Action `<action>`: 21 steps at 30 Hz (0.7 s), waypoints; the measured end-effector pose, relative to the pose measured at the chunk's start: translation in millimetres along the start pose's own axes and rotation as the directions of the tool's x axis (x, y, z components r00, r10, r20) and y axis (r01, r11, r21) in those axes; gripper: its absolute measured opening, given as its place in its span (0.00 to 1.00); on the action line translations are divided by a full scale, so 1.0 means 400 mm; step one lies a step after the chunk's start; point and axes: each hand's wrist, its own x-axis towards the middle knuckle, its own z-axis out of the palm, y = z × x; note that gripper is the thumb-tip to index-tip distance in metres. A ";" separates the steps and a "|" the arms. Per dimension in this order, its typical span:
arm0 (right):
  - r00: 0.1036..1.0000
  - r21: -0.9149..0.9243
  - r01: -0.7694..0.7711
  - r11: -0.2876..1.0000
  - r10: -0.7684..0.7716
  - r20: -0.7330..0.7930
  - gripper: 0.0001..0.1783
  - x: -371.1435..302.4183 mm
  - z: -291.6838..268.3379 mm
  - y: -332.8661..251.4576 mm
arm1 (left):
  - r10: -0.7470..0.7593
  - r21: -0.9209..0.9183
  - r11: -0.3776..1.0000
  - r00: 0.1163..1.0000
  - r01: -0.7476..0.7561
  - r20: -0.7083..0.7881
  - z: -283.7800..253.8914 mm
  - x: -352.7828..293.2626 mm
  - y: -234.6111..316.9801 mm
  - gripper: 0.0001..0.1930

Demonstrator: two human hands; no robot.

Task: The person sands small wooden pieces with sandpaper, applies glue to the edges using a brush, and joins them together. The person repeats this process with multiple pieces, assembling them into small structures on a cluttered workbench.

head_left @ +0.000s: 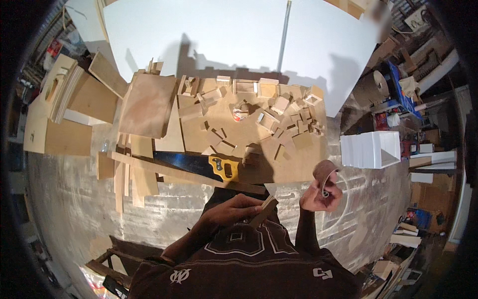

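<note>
Sandpaper (326, 172), a curled brown strip, stands up out of our right hand (321, 196), which is closed around its lower end at chest height, out to the right of our body. Our left hand (234, 209) is closed too, its fingers pinching a small flat piece of pale wood (264, 212) by one end so that the free end points toward the right hand. The two hands are near each other but apart, and the strip does not touch the wood.

Judging by that gap, we would say the rubbing of this piece is not under way at this instant; whether its faces are already smooth we cannot tell (it is too small in the view to read the surface).

Ahead of us on the floor lies a big plywood sheet (294, 172) strewn with a pile of cut wooden blocks (279, 112), some solid, some like little open frames. They look like plenty of stock beyond the single piece in hand, so most of the work seems to remain. A handsaw (199, 164) with a dark blade and yellow-and-black handle lies at the sheet's near edge, across some long wooden slats (129, 177), untouched. A large white board (224, 30) leans behind the pile, and a white ribbed block (371, 148) sits off to the right.
</note>
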 end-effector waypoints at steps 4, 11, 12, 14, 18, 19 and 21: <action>0.987 0.058 -0.142 0.988 0.137 0.084 0.18 0.048 0.046 -0.067 | 0.020 0.069 0.997 0.996 -0.026 0.083 -0.022 0.026 -0.038 0.20; 0.835 0.297 0.052 0.954 -0.205 0.511 0.07 0.091 0.085 -0.134 | 0.126 0.009 0.992 0.992 -0.126 -0.026 -0.068 0.060 -0.079 0.17; 0.732 0.347 0.051 0.937 -0.271 0.625 0.11 0.114 0.084 -0.143 | 0.133 -0.067 0.988 0.988 -0.138 -0.073 -0.073 0.058 -0.080 0.16; 0.507 0.326 0.052 0.944 -0.306 0.806 0.19 0.140 0.088 -0.175 | 0.343 0.139 0.933 0.936 -0.331 -0.076 -0.090 0.062 -0.073 0.16; 0.424 0.295 0.056 0.954 -0.291 0.858 0.18 0.141 0.124 -0.116 | 0.336 0.197 0.928 0.939 -0.317 -0.072 -0.117 0.054 -0.040 0.17; 0.433 0.231 0.094 0.968 -0.249 0.867 0.18 0.149 0.132 -0.108 | 0.254 0.132 0.961 0.964 -0.243 -0.072 -0.127 0.053 -0.033 0.17; 0.468 0.232 0.035 0.972 -0.221 0.856 0.18 0.156 0.129 -0.130 | 0.291 0.133 0.951 0.952 -0.278 -0.090 -0.131 0.058 -0.030 0.17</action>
